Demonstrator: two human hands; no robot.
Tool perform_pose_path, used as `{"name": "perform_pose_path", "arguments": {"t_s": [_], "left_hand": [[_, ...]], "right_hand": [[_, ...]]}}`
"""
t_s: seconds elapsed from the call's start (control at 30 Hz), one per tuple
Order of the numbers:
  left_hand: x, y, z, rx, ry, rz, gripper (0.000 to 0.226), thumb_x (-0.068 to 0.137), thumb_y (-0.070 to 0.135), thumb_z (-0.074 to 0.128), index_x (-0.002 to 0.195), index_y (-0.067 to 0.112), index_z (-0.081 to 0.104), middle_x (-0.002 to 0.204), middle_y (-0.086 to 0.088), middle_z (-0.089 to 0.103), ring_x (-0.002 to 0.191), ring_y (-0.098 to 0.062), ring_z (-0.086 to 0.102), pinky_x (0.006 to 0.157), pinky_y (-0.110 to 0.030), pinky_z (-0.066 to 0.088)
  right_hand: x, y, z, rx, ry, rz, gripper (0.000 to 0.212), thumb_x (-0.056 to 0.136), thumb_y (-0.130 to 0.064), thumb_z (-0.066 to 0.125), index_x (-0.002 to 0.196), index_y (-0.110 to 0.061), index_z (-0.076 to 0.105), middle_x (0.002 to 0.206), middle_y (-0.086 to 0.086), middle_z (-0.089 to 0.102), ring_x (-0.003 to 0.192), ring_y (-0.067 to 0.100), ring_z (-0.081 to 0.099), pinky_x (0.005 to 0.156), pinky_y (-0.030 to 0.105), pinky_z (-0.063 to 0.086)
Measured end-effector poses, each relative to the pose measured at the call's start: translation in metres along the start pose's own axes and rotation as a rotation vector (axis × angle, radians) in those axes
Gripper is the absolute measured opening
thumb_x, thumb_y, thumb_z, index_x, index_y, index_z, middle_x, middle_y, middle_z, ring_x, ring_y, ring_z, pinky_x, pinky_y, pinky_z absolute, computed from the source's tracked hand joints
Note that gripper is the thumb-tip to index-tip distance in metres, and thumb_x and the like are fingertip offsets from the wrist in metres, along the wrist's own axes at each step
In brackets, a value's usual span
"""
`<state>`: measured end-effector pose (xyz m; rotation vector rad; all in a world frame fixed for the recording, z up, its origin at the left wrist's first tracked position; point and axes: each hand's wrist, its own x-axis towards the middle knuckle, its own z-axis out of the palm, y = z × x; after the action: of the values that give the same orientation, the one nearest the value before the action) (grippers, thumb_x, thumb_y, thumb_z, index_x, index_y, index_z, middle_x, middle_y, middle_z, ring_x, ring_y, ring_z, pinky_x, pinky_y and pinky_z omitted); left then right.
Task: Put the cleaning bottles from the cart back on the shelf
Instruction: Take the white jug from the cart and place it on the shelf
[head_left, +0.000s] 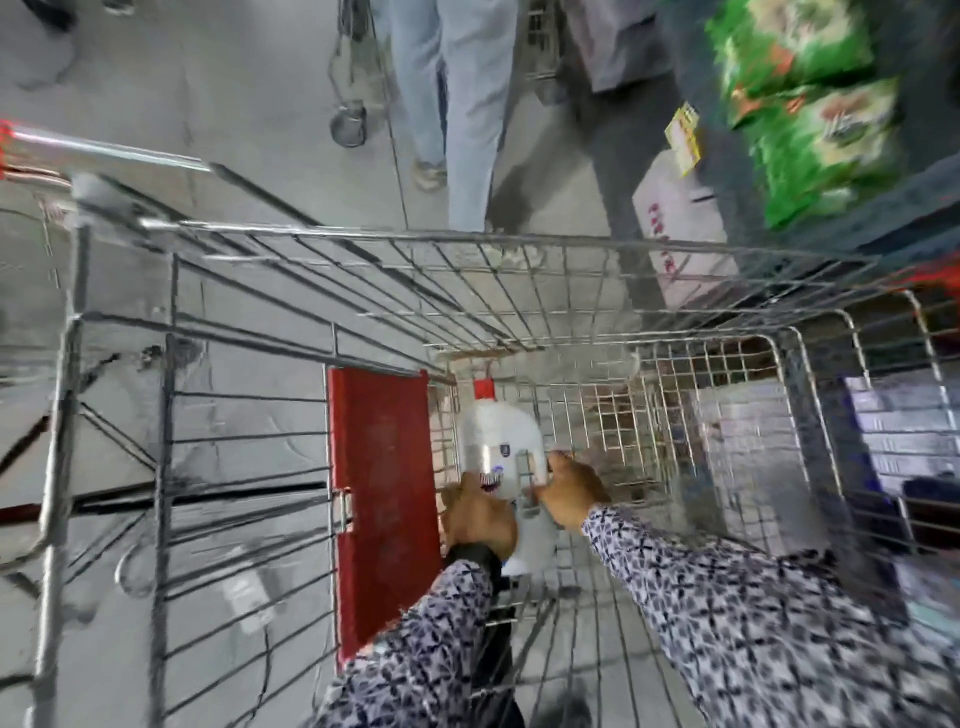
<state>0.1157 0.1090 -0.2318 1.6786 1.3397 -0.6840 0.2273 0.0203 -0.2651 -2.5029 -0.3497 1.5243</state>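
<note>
With both hands, the left hand (480, 514) and right hand (569, 493), closed around the white cleaning bottle (501, 441) between them inside the cart (467, 236), the pickup seems underway, next calling for a lift toward the shelf.

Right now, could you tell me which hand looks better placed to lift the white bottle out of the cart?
Probably the right hand: it grips the white bottle by its handle, on the shelf side. The left hand only steadies the body.
</note>
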Motion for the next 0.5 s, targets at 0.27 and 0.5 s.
{"name": "perform_pose_path", "arguments": {"t_s": [0.27,0.5], "left_hand": [[-0.009,0.004,-0.007,-0.180,-0.038,-0.012,0.043,0.107,0.020,0.046,0.146,0.001,0.048,0.138,-0.027,0.061,0.127,-0.041,0.061,0.106,-0.044,0.050],[-0.121,0.060,-0.050,-0.491,-0.189,0.226,0.030,0.107,0.024,0.054,0.089,0.009,0.073,0.079,-0.001,0.077,0.078,-0.022,0.067,0.063,-0.019,0.051]], "right_hand": [[-0.047,-0.013,-0.034,0.007,0.165,-0.009,0.022,0.093,-0.032,0.068,0.079,-0.015,0.068,0.070,0.001,0.066,0.067,0.021,0.066,0.049,0.020,0.038],[-0.181,0.017,-0.121,0.269,0.346,-0.100,0.018,0.067,-0.032,0.071,0.064,-0.015,0.068,0.064,-0.002,0.071,0.065,0.021,0.072,0.044,0.021,0.040]]}}
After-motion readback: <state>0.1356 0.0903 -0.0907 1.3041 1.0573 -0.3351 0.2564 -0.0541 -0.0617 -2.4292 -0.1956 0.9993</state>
